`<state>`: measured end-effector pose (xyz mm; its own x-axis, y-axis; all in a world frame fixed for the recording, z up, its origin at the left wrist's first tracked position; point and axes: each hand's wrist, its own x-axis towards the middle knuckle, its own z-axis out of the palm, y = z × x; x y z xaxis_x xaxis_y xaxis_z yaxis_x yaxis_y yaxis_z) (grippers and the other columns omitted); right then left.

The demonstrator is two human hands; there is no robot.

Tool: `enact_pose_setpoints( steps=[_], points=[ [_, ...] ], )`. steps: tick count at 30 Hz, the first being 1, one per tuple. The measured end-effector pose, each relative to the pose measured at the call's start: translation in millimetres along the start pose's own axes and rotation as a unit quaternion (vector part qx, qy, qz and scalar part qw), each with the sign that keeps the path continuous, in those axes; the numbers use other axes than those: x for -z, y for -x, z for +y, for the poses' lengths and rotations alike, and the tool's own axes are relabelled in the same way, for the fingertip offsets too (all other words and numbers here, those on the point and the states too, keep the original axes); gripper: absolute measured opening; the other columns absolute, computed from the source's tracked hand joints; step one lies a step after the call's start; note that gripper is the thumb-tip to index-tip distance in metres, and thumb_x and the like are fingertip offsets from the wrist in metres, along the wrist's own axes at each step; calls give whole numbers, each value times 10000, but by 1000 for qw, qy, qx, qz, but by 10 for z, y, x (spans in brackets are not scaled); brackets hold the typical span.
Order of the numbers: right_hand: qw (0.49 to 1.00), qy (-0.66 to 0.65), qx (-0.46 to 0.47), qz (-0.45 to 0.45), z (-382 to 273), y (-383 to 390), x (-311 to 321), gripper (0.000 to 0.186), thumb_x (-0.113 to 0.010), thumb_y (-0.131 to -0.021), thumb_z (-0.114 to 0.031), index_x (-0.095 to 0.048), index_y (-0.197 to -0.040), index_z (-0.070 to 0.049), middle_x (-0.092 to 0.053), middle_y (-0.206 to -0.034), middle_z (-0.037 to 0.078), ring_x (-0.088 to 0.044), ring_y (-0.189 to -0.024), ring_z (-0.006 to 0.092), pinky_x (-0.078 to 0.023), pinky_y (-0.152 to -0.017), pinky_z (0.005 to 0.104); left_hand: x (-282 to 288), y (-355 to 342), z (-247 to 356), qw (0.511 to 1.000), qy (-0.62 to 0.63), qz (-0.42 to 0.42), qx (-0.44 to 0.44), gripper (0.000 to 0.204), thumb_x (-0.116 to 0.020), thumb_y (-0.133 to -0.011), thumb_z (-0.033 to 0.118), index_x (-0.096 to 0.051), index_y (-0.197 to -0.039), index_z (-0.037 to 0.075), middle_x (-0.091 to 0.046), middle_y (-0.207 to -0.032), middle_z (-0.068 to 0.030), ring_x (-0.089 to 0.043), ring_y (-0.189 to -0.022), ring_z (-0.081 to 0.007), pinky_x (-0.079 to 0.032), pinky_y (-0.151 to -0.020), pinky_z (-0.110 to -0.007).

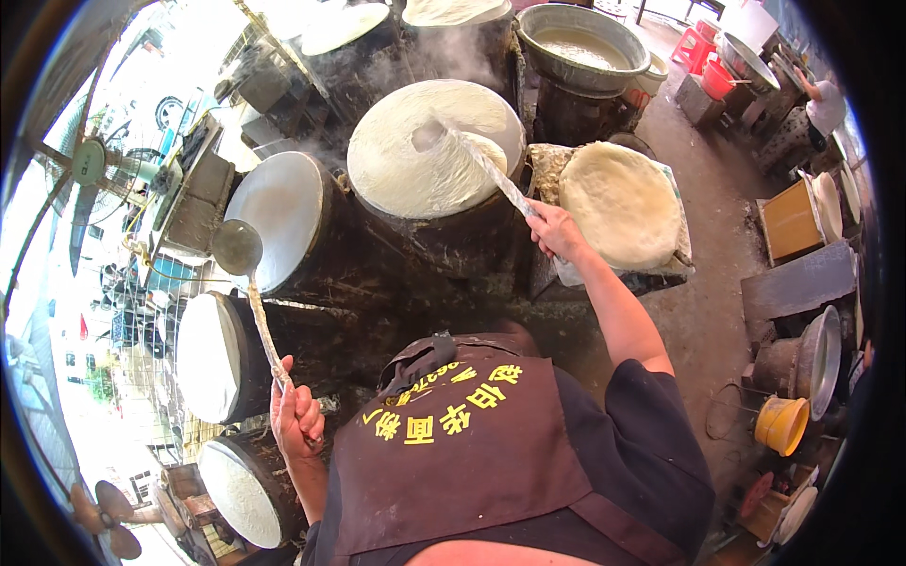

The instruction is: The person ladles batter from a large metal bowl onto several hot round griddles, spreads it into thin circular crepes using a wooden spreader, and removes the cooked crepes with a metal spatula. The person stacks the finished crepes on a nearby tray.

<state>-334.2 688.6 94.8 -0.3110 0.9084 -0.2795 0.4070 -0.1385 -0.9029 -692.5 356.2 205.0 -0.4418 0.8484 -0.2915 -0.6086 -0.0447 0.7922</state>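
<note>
My right hand grips a long pale handle, whose flat scraper end rests on pale, creamy batter spread over the central round griddle. My left hand holds another wrapped handle, leading up to a round metal ladle near the edge of the left griddle, which has a smooth, light surface. Beside my right hand, a large mound of dough lies on a pale sheet. Steam rises behind the central griddle.
More round griddles line the left and back. A metal basin of liquid stands behind the dough. Fans are at the left. Along the right aisle are a person in a pale top, a yellow bucket, boards and red stools.
</note>
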Motion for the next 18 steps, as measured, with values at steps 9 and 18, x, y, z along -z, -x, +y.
enact_pose_setpoints(
  steps=[9, 18],
  points=[
    [955, 201, 210, -55, 385, 71, 88, 426, -585, -882, -152, -512, -1300, -119, -641, -976, 243, -627, -897, 406, -512, -795, 430, -452, -39, -205, 1000, -5, 19, -7, 459, -417, -1017, 191, -286, -1441, 76, -320, -620, 22, -284, -410, -23, -288, -294, -167],
    [961, 198, 187, 44, 211, -725, 516, 408, -577, -891, -151, -521, -1291, -89, -642, -983, 244, -635, -885, 380, -504, -783, 424, -829, -106, -254, 1000, -20, 19, 10, 467, -430, -1010, 177, -285, -1445, 89, -303, -608, 25, -290, -404, -32, -302, -296, -178]
  ],
)
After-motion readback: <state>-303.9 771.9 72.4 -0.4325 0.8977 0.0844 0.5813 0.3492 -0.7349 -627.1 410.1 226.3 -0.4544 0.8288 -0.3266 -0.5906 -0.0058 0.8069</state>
